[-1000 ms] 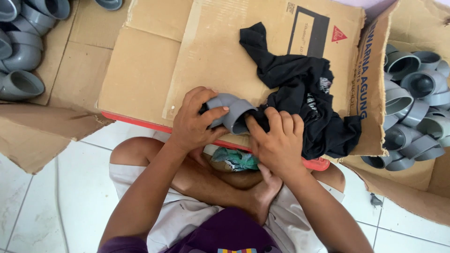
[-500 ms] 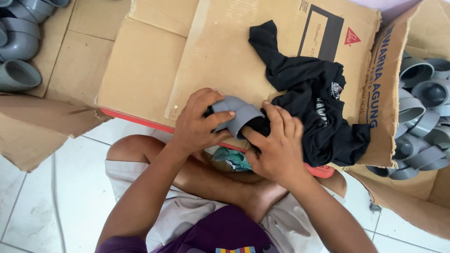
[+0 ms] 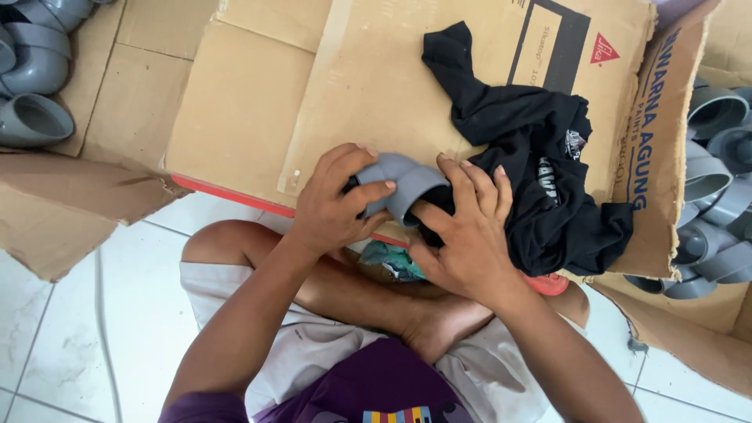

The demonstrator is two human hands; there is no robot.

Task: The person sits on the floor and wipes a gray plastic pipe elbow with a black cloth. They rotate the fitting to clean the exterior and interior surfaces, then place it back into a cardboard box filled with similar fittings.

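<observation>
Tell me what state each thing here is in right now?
Grey pipe elbow: held above the cardboard, black cloth at its open end.
Left hand: closed around the elbow.
Right hand: gripping the black cloth, which lies crumpled.
Flattened cardboard: lying flat, creased.
Box of grey fittings: open, full.

one head view, looking steeply down, close over the lap.

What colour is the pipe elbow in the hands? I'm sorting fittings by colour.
Grey, the pipe elbow shows plainly in the head view.
</observation>
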